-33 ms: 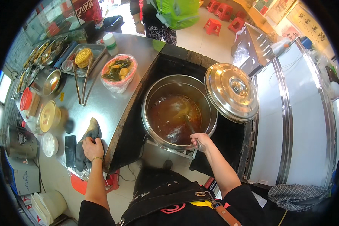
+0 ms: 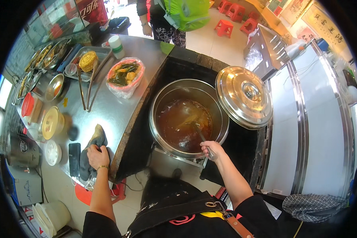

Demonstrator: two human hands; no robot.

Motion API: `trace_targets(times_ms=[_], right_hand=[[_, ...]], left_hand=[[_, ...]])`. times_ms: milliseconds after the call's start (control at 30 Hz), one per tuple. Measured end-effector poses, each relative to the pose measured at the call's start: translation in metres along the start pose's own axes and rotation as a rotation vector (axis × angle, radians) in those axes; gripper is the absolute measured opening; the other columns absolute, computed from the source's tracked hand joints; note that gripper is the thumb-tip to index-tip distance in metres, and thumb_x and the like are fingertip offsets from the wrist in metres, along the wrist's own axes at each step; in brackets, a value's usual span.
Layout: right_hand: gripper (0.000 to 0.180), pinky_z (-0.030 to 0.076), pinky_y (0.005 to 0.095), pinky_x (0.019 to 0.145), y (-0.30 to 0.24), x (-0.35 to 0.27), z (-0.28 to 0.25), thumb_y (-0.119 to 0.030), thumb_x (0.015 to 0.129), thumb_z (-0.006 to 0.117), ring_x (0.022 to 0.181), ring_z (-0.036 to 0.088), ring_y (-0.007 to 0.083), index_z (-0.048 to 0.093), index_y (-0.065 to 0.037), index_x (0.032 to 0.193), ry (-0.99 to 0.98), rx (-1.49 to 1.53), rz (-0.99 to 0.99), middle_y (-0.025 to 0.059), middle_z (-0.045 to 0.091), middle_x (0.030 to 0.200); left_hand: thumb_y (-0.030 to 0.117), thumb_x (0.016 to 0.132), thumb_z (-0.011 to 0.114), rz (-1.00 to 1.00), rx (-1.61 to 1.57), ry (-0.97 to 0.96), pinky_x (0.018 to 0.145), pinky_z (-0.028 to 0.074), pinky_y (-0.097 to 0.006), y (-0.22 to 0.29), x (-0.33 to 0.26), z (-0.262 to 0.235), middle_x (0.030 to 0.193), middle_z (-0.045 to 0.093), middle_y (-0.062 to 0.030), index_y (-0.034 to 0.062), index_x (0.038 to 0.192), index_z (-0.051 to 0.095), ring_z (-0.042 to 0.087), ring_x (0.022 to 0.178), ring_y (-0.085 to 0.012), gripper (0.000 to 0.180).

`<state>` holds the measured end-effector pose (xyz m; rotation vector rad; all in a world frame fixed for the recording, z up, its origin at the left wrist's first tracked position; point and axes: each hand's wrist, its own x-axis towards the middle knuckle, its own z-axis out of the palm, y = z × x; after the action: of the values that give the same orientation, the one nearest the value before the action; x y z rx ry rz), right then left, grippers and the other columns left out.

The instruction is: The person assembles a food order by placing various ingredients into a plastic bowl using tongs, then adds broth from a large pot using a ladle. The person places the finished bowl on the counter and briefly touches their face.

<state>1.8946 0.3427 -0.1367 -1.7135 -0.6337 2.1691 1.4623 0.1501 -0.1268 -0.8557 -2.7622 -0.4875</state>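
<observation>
My right hand is closed round the grey handle of a long metal utensil, held at a slant over the near rim of a big steel pot. The utensil's lower end dips into reddish-brown broth, where its shape is hard to make out. A pale patch shows in the liquid beside it. On the steel table to the left, my left hand rests with curled fingers gripping a dark grey cloth. A black phone lies beside this cloth.
A shiny lid leans by the pot's right rim. On the table are a bagged bowl of food, tongs, a tray and a yellow bowl. A person with a green bag stands beyond. White-panelled counters line the right.
The utensil has shifted slightly in the broth, and the pale patch and ripples near its lower end look different. My left hand stays on the cloth.
</observation>
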Motion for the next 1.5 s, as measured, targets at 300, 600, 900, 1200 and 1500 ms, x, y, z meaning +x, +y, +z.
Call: trace_targets(times_ms=[300,600,900,1200,1500], right_hand=[[0.027,0.036,0.0196,0.036,0.034,-0.076,-0.038,-0.013,0.089,0.057,0.045,0.047,0.0059,0.055,0.003,0.111,-0.25,0.148,-0.05,-0.0011,0.05,0.063],[0.029,0.035,0.0194,0.034,0.007,-0.156,-0.031,-0.008,0.086,0.057,0.04,0.045,0.006,0.057,0.006,0.112,-0.212,-0.023,-0.128,0.0009,0.05,0.061],[0.03,0.035,0.0198,0.033,-0.037,-0.213,-0.006,-0.006,0.086,0.057,0.039,0.048,0.0072,0.057,0.007,0.112,-0.275,-0.02,-0.137,0.0026,0.051,0.06],[0.03,0.039,0.0216,0.031,-0.082,-0.237,0.049,-0.005,0.088,0.053,0.039,0.049,0.0088,0.053,0.01,0.115,-0.404,-0.029,-0.205,0.0043,0.05,0.06],[0.034,0.039,0.0215,0.03,-0.119,-0.217,0.117,-0.008,0.092,0.049,0.039,0.05,0.0092,0.046,0.013,0.118,-0.57,-0.05,-0.273,0.004,0.05,0.06]], left_hand=[[0.029,0.08,0.054,0.005,-0.026,0.008,0.073,0.045,-0.048,-0.002,0.001,0.002,0.086,0.054,-0.0136,0.0066,0.081,0.053,0.055,0.086,-0.0351,0.023],[0.028,0.079,0.055,-0.008,-0.028,-0.002,0.074,0.045,-0.048,0.0,0.001,-0.001,0.088,0.055,-0.0145,0.006,0.082,0.053,0.055,0.088,-0.0355,0.023],[0.028,0.078,0.056,-0.021,-0.051,-0.015,0.075,0.045,-0.047,0.0,0.001,-0.004,0.089,0.055,-0.0141,0.0058,0.082,0.053,0.055,0.089,-0.0349,0.023],[0.027,0.075,0.057,0.018,-0.098,0.042,0.072,0.045,-0.046,-0.004,0.001,0.0,0.082,0.054,-0.0133,0.007,0.077,0.052,0.054,0.083,-0.0339,0.021],[0.027,0.074,0.058,0.001,-0.136,0.023,0.071,0.044,-0.046,-0.007,0.0,0.0,0.082,0.053,-0.0123,0.0073,0.077,0.051,0.053,0.083,-0.0333,0.021]])
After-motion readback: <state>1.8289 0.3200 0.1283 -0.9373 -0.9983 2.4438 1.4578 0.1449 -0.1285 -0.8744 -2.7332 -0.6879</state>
